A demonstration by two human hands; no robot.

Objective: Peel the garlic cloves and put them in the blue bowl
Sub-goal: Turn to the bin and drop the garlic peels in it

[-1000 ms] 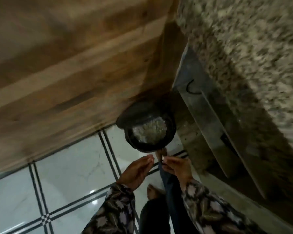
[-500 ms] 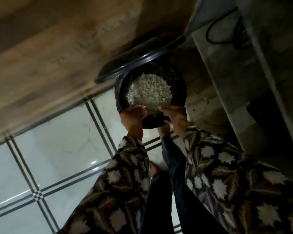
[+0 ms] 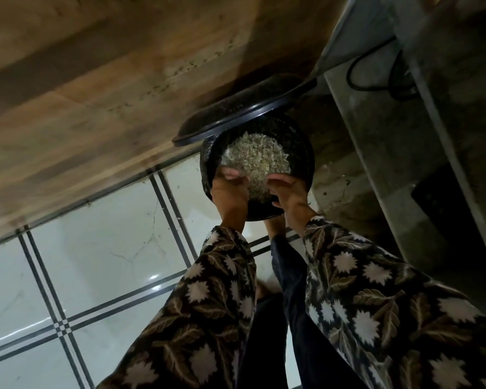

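Over the near rim of a black bin (image 3: pixel 300 153), the left hand (image 3: pixel 230 193) and right hand (image 3: pixel 288 192) hover, fingers curled, grip unreadable, garlic skins (image 3: pixel 256 158) heaped just beyond; no blue bowl in sight.

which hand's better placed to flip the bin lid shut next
Left, probably. The left hand is over the near-left rim of the bin, closer to the low end of the raised lid; the right hand sits further right. Both hover over the peels.
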